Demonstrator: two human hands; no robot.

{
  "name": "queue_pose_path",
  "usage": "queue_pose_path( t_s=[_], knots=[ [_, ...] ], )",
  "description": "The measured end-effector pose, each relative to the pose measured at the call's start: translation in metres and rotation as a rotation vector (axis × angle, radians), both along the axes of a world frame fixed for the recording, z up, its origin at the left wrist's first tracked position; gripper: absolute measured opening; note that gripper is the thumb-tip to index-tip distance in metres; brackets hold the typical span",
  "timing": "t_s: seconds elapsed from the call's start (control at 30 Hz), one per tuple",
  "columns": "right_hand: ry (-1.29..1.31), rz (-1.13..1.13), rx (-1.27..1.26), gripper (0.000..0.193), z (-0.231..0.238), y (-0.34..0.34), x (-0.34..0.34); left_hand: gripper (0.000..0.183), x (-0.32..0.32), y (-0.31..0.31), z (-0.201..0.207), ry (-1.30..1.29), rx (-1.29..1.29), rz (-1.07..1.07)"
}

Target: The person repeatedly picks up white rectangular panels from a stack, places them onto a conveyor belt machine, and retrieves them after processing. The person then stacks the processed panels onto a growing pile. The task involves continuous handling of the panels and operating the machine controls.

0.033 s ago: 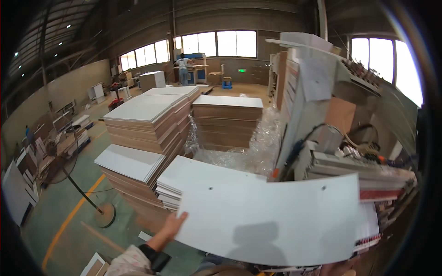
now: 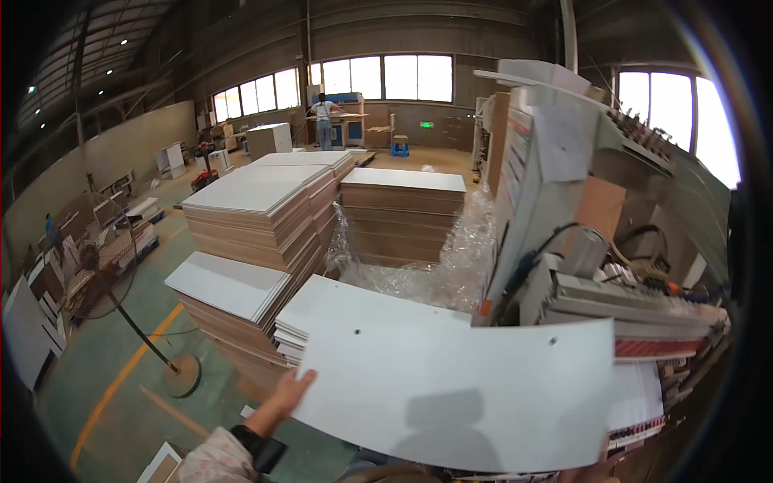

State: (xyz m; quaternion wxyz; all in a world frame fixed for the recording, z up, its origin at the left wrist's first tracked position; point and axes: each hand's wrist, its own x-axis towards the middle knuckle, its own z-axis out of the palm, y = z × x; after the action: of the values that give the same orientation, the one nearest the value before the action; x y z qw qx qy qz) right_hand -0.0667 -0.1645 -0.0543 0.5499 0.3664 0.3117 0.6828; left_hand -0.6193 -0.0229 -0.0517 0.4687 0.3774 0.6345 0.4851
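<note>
A large white panel [image 2: 483, 362] with two small dark holes near its far edge is held tilted in front of me. My left hand [image 2: 290, 392] grips its left edge, thumb on the white face and the other fingers mostly behind. At the lower right corner, a sliver of my right hand [image 2: 594, 472] shows at the panel's edge; the board hides its fingers. Just beyond lies a stack of white panels [image 2: 291, 332], partly covered by the held one. A shadow falls across the held panel's near part.
Tall stacks of white-topped boards [image 2: 241, 189] stand ahead and to the left. Crumpled clear plastic wrap [image 2: 451, 270] lies beyond the panel. Machinery [image 2: 628, 310] crowds the right side. A pedestal fan [image 2: 179, 377] stands on the left floor. A person [image 2: 324, 121] works far off.
The held panel has shifted slightly left and down, with my left hand moving along at its edge. My view has turned a little to the left.
</note>
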Motion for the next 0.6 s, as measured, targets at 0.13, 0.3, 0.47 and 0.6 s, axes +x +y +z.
queue_pose_path(
  t_s=[0.13, 0.3, 0.47, 0.6],
  knots=[
    [-2.298, -0.283, -0.397, 0.048, 0.038, 0.081, -0.129, 0.049, -0.106, 0.024, 0.018, 0.190, -0.007, -0.039],
    [-2.610, -0.033, -0.260, 0.042, -0.013, 0.186, -0.168, 0.063, -0.168, 0.122, -0.040, 0.494, -0.042, -0.109],
    [-2.507, 0.107, -0.357, 0.046, -0.008, 0.260, -0.195, 0.071, -0.172, 0.191, -0.049, 0.852, -0.079, -0.169],
    [-2.417, 0.212, -0.323, 0.048, -0.029, 0.289, -0.197, 0.077, -0.164, 0.202, -0.035, 1.150, -0.151, -0.293]
  ],
)
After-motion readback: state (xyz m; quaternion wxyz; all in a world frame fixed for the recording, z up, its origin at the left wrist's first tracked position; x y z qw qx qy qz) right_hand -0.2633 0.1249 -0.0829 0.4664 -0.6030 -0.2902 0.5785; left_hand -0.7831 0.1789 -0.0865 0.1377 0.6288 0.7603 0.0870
